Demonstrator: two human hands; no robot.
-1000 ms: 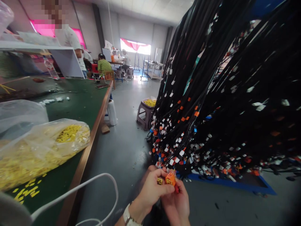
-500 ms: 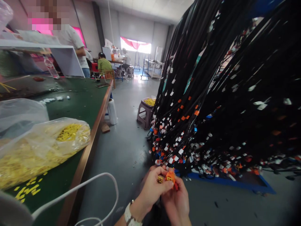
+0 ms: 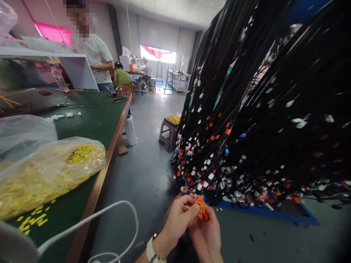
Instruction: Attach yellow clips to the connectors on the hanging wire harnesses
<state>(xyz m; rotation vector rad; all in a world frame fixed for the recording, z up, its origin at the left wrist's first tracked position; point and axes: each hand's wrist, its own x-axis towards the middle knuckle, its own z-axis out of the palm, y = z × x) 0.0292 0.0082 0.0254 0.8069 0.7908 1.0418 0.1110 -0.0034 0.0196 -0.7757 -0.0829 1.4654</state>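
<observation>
My left hand (image 3: pixel 175 215), with a white-strapped watch (image 3: pixel 151 248) on the wrist, is closed on small yellow pieces with dark marks (image 3: pixel 186 208). Its thumb presses against the face of an orange connector (image 3: pixel 201 205), where a bit of yellow and black shows. My right hand (image 3: pixel 207 237) grips that connector from below and from the right, its fingers partly hidden behind the left hand. A small red part (image 3: pixel 206 215) shows by the right fingertips. Just beyond both hands hang the ends of many black cables (image 3: pixel 214 95) with white, orange and blue connectors.
Left, a green-topped table (image 3: pixel 90 120) carries a clear bag (image 3: pixel 55 171) of yellow pieces, with loose yellow pieces (image 3: pixel 34 219) beside it. A white cable (image 3: pixel 109 208) loops near its edge. A stool (image 3: pixel 168 133) stands ahead; a blue frame (image 3: pixel 274 215) lies under the cables. A person (image 3: pixel 95 54) stands behind the table.
My left thumb has moved up and right onto the connector's face, covering part of it. The yellow pieces in my left fingers are more hidden. The person behind the table has shifted right.
</observation>
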